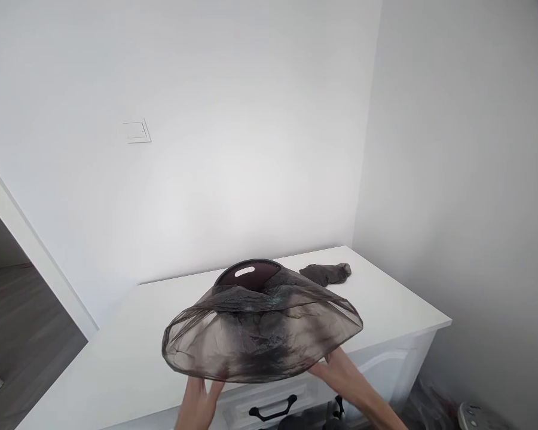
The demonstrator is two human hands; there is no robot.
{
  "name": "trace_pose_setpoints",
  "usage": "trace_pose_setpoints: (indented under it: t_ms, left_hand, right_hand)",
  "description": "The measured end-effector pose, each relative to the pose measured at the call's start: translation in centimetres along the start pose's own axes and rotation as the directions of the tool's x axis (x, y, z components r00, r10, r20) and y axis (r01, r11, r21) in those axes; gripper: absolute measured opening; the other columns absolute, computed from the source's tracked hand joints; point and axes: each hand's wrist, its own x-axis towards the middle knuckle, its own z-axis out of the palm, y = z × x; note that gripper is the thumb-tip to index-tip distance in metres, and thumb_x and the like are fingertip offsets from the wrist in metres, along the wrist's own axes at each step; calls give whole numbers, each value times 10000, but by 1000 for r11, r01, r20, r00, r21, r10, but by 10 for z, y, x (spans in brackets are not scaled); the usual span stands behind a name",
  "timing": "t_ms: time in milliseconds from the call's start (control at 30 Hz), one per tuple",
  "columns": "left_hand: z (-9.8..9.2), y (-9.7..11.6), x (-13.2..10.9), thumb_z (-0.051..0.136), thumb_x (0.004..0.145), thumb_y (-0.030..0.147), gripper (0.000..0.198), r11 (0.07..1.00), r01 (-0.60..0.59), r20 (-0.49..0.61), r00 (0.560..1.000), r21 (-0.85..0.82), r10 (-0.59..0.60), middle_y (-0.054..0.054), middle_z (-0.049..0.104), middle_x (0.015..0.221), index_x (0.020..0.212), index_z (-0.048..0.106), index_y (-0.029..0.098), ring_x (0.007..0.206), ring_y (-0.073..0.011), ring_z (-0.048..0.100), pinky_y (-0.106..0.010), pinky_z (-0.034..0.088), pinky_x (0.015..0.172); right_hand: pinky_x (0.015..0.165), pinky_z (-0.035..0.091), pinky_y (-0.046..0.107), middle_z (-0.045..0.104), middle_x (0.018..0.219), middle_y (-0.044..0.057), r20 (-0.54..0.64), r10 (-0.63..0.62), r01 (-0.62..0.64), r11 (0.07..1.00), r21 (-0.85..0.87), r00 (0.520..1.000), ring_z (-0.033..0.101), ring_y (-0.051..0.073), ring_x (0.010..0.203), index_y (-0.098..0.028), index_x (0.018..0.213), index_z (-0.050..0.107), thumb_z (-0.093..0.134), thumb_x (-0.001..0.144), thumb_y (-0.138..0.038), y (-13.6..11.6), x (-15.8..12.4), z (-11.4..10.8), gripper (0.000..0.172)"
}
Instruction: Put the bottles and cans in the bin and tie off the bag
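The left hand (198, 399) and right hand (344, 369) each have their grip clamped on the lower edge of a sheer dark stocking (260, 334), stretched wide between them above the white desk (116, 358). Its far end covers a dark oval board (246, 273). Farther right, a second stocking (326, 273) lies crumpled on the desk.

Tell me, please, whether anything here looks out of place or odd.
Two things. A sheer stocking is stretched unusually wide over a dark board, with the left hand and right hand at its lower edge. A second stocking lies crumpled near the far right corner of the dresser top.
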Motion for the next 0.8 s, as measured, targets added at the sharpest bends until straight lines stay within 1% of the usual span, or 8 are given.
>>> trace_pose_setpoints:
  t_ms: [100, 200, 367, 467, 567, 667, 733, 800]
  left_hand:
    - [3, 32, 27, 707, 739, 655, 642, 993, -117, 86, 990, 16, 115, -115, 696, 1288, 1255, 651, 278, 1518, -398, 335, -524, 259, 1265]
    - [5, 79, 48, 640, 833, 665, 591, 971, -227, 165, 958, -73, 236, -78, 634, 1423, 1302, 644, 304, 1511, -344, 361, -462, 279, 1265]
    - [20, 142, 61, 583, 964, 539, 352, 973, -127, 211, 963, -193, 167, -30, 625, 1447, 1193, 699, 298, 1480, -282, 415, -393, 308, 1241]
    - [27, 162, 68, 612, 966, 454, 256, 892, 69, 273, 960, -446, 62, -72, 714, 1283, 1059, 726, 245, 1366, -288, 538, -412, 423, 1163]
    - [31, 176, 74, 548, 1005, 296, 182, 668, 155, 233, 972, -728, 28, -45, 739, 1032, 902, 677, 218, 1145, -227, 671, -395, 507, 1078]
    - [34, 185, 75, 508, 1012, 185, 232, 478, 165, 213, 976, -863, 48, 42, 529, 674, 794, 586, 204, 757, -119, 651, -344, 559, 986]
    - [33, 189, 73, 547, 997, 177, 215, 488, 163, 236, 968, -857, 90, 80, 343, 609, 783, 566, 196, 551, -70, 467, -270, 580, 821]
    - [32, 194, 70, 606, 974, 222, 183, 605, 133, 270, 953, -785, 141, 89, 265, 629, 797, 570, 193, 503, -63, 305, -219, 524, 633]
  right_hand:
    - [1189, 382, 500, 686, 1337, 97, 47, -114, 117, 990, -79, 992, 536, 412, 1365, -388, 1208, 709, 889, 602, -495, -42, 21, 7, 640]
    - [1167, 403, 527, 709, 1273, 96, 31, -202, 203, 978, -38, 979, 554, 372, 1332, -331, 1166, 728, 827, 720, -529, -86, 49, 9, 498]
    - [1053, 502, 424, 750, 1084, 58, 134, -215, 172, 946, 274, 967, 603, 281, 1250, -290, 1042, 746, 686, 865, -514, -139, 74, 29, 292]
    - [1012, 517, 418, 746, 1088, 64, 213, -280, 167, 886, 432, 936, 616, 285, 1220, -262, 1001, 728, 658, 860, -498, -159, 82, 40, 284]
    - [1018, 512, 424, 720, 973, 47, 265, -279, 89, 824, 559, 923, 642, 276, 1155, -267, 830, 649, 676, 830, -461, -169, 90, 43, 196]
    - [986, 524, 400, 485, 632, -14, 290, -240, 4, 777, 629, 926, 660, 228, 896, -268, 622, 394, 738, 801, -472, -171, 95, 44, 438]
    - [860, 552, 365, 272, 578, -69, 265, -226, 17, 790, 613, 938, 535, 160, 637, -265, 636, 310, 772, 797, -498, -172, 96, 49, 542]
    - [637, 507, 301, 197, 608, -98, 241, -230, 64, 835, 547, 943, 316, 108, 506, -268, 697, 332, 777, 804, -544, -174, 95, 57, 534]
